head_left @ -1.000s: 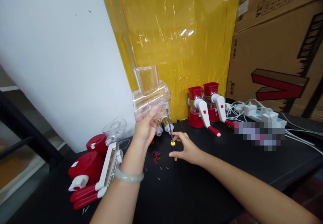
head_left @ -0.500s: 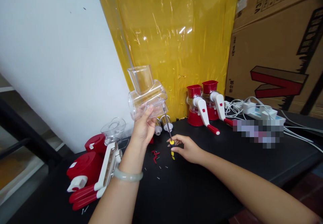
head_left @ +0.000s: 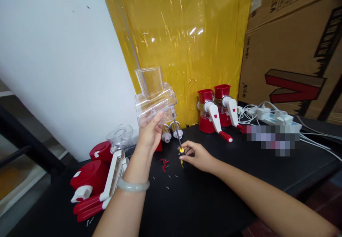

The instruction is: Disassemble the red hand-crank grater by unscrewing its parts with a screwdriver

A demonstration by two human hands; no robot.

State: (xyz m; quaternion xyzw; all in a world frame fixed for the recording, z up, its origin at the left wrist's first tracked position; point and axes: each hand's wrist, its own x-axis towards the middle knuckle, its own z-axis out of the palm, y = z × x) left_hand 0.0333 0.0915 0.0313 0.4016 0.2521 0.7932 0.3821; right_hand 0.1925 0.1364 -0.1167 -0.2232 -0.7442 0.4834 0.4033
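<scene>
A clear plastic grater housing point(head_left: 155, 96) with an upright feed chute is held above the table by my left hand point(head_left: 151, 132), its fingers wrapped round the lower part. My right hand point(head_left: 196, 156) closes on the black and yellow handle of a screwdriver point(head_left: 177, 133). The shaft slants up, and its tip is at the housing's lower right corner; whether it sits on a screw is too small to tell. Below the hands, small red plastic pieces point(head_left: 164, 165) and several loose screws point(head_left: 167, 187) lie on the black table point(head_left: 197, 201).
Two assembled red and white hand-crank graters point(head_left: 210, 112) stand at the back right beside white cables and a power strip point(head_left: 294, 126). Drum blades point(head_left: 166, 134) lie behind my left hand. Red bases point(head_left: 89, 178) and white cranks with red handles point(head_left: 91, 205) are on the left.
The housing and my left hand have shifted slightly left. The screwdriver handle has turned a little in my right hand, its tip still at the housing's corner.
</scene>
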